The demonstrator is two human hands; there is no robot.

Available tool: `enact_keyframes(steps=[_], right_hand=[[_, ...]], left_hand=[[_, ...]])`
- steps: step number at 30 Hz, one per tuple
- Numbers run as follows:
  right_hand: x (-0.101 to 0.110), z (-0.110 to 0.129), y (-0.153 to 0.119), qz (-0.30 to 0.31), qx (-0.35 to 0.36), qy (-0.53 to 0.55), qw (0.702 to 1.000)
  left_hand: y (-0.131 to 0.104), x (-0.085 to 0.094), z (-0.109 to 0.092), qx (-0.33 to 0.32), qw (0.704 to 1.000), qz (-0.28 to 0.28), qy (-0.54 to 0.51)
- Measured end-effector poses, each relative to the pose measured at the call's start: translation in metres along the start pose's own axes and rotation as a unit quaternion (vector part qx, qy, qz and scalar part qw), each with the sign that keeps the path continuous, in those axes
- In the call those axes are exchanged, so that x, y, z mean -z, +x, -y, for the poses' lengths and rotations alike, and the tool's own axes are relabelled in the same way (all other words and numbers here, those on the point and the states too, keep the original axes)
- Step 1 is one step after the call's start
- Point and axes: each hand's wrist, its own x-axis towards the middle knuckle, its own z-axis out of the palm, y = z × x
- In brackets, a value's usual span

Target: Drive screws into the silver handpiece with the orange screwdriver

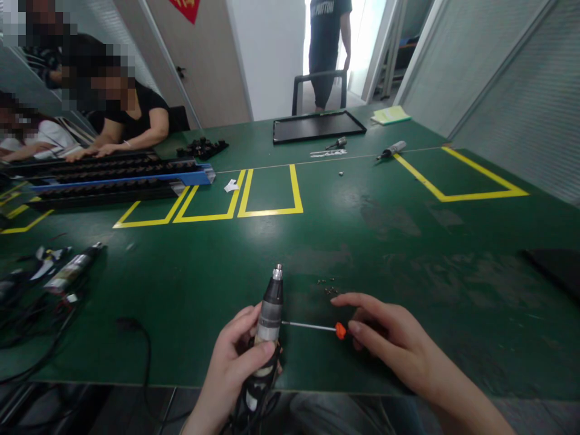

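My left hand (242, 353) is wrapped round an electric screwdriver (270, 317), its metal tip pointing away from me and its cord looped beneath. To the right, my right hand (389, 335) has its lower fingers and thumb closed on a hand screwdriver (312, 327). Only that tool's thin shaft and orange collar show; the rest of the handle is hidden in the fingers. The shaft points left, its end beside the electric screwdriver's body; whether they touch, I cannot tell. My right index finger stretches toward several tiny screws (330, 290) on the green table (203, 266).
Another electric screwdriver (72, 272) lies at left among black cables (147, 350). Yellow tape (272, 212) marks the table. Black and blue rails (194, 175) lie near seated people at far left. A black tray (319, 127) and a power tool (392, 150) are farther back.
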Motion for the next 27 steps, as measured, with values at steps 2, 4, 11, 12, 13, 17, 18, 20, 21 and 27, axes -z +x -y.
enact_keyframes(steps=[2, 4, 11, 12, 13, 17, 18, 20, 21, 27], right_hand=[[-0.0008, 0.0, 0.0005, -0.012, 0.017, -0.02, 1.0], [-0.001, 0.002, 0.001, -0.037, 0.033, -0.031, 0.998], [0.0012, 0.0095, 0.0, -0.058, 0.05, -0.034, 0.996], [0.0015, 0.0092, -0.0001, -0.055, 0.046, -0.029, 0.997], [0.0016, 0.0085, -0.0002, -0.051, 0.042, -0.019, 0.998], [0.0015, 0.0055, 0.0, -0.017, 0.008, 0.012, 1.0], [0.0013, 0.0051, 0.0002, -0.007, 0.0, 0.012, 1.0], [0.0006, 0.0049, 0.0004, 0.004, -0.006, 0.004, 1.0], [0.0002, 0.005, 0.0006, 0.003, -0.003, -0.003, 1.0], [-0.0004, 0.0054, 0.0015, -0.013, 0.02, -0.021, 1.0]], left_hand=[[0.0003, 0.0006, 0.0004, -0.004, 1.0, 0.002, 0.0], [0.0, 0.0, -0.0007, -0.005, 1.0, 0.009, 0.002], [-0.0023, -0.0064, -0.0074, 0.005, 1.0, -0.004, -0.008], [-0.0024, -0.0069, -0.0078, 0.006, 1.0, -0.004, -0.007], [-0.0024, -0.0072, -0.0081, 0.007, 1.0, -0.004, -0.007], [-0.0025, -0.0072, -0.0079, 0.007, 1.0, -0.004, -0.008], [-0.0025, -0.0069, -0.0074, 0.006, 1.0, -0.005, -0.008], [-0.0027, -0.0064, -0.0065, 0.005, 1.0, -0.009, -0.009], [-0.0029, -0.0063, -0.006, 0.005, 1.0, -0.011, -0.01], [-0.0032, -0.0061, -0.006, 0.002, 1.0, -0.011, -0.01]])
